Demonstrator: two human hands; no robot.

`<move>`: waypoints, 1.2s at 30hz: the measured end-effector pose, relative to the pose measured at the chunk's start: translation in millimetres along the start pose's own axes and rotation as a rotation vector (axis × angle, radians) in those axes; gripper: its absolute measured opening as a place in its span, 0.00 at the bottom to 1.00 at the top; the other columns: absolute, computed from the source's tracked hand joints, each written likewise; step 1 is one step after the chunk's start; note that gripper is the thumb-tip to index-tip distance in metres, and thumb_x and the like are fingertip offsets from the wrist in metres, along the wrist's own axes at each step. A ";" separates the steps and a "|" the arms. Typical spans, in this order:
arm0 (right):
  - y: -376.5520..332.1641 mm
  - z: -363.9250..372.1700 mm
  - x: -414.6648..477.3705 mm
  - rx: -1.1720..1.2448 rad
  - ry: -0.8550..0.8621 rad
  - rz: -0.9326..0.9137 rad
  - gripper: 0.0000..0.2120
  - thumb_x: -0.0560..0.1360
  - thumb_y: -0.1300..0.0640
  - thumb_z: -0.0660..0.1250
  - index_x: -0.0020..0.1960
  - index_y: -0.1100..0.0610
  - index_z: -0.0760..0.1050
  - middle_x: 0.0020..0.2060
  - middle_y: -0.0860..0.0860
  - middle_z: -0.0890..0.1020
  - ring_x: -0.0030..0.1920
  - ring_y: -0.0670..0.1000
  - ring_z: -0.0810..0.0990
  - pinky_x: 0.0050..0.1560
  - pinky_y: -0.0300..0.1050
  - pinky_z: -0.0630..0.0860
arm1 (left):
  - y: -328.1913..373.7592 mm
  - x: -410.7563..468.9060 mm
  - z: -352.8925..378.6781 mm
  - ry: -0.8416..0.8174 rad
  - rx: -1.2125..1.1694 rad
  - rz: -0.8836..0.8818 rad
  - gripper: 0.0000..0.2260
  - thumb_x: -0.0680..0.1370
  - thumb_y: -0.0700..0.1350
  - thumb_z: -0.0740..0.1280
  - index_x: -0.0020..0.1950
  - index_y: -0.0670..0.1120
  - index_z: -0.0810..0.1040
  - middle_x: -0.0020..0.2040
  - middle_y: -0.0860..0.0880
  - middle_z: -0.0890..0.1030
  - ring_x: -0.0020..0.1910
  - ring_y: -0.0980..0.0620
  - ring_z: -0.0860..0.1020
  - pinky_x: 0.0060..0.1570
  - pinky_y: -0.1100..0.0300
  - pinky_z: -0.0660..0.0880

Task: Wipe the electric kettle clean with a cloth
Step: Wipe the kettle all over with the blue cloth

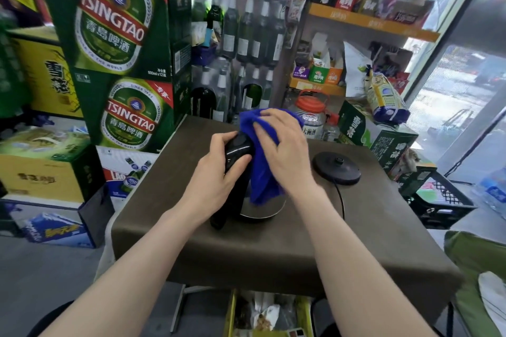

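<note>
Two bare forearms reach in from the bottom edge, the closest things to the camera, and they meet above a table (315,241) covered with a dark brown cloth. Behind the table, on the left, stand tall green beer cartons (120,44), and beside them rows of glass bottles (246,33). On the right are orange shelves (369,22) with snack packets.

In the middle of the table stands the electric kettle (262,206), upright, off its power base. Its steel body shows only low down, because the upper part is covered. The black handle (235,156) is on the left side of the kettle.

A blue cloth (262,172) is draped over the top of the kettle and hangs down its front. The right hand (284,150) lies on top of this cloth with the fingers spread and bent, pressing it against the kettle's upper part. The left hand (219,180) is closed around the upper part of the handle, thumb on top.

To the right of the kettle, apart from it, the round black power base (336,167) lies flat on the table. Its thin black cord (341,200) runs toward the camera.
</note>
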State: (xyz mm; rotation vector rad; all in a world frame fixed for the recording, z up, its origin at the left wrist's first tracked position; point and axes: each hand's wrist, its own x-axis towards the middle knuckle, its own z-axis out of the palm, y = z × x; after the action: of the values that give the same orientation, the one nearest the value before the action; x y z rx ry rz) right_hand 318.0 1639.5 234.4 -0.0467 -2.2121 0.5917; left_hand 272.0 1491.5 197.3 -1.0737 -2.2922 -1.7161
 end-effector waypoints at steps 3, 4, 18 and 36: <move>10.8 -9.6 36.2 0.100 -0.013 0.244 0.14 0.83 0.51 0.63 0.61 0.57 0.82 0.52 0.51 0.85 0.52 0.49 0.80 0.53 0.42 0.71 | 2.6 6.0 -0.5 -0.020 0.001 -0.007 0.19 0.80 0.49 0.65 0.69 0.51 0.64 0.60 0.53 0.78 0.54 0.57 0.79 0.48 0.71 0.72; 8.4 -8.1 35.9 0.101 -0.003 0.260 0.14 0.83 0.51 0.63 0.61 0.55 0.82 0.51 0.50 0.85 0.50 0.47 0.80 0.52 0.42 0.70 | 2.8 6.9 0.1 -0.018 0.000 -0.006 0.19 0.80 0.49 0.65 0.70 0.51 0.64 0.61 0.53 0.78 0.56 0.56 0.79 0.51 0.68 0.73; -6.1 -3.4 -30.3 0.018 -0.036 -0.065 0.22 0.74 0.69 0.64 0.65 0.55 0.78 0.62 0.50 0.81 0.66 0.48 0.75 0.74 0.46 0.65 | 1.1 -0.7 -9.1 -0.086 -0.032 -0.029 0.20 0.81 0.48 0.64 0.70 0.51 0.62 0.61 0.54 0.76 0.56 0.64 0.76 0.48 0.75 0.72; 16.7 26.1 -53.8 -0.196 0.126 0.019 0.23 0.82 0.51 0.62 0.76 0.52 0.69 0.79 0.52 0.64 0.81 0.56 0.56 0.80 0.56 0.55 | 12.5 7.2 -4.2 0.021 0.253 0.112 0.20 0.81 0.50 0.63 0.73 0.59 0.67 0.61 0.52 0.69 0.56 0.50 0.77 0.58 0.50 0.74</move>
State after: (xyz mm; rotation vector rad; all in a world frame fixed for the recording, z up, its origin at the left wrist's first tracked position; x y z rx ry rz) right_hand 331.6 1631.6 174.3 -0.2017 -2.1419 0.3699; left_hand 272.4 1492.9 212.2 -1.1025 -2.3095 -1.3468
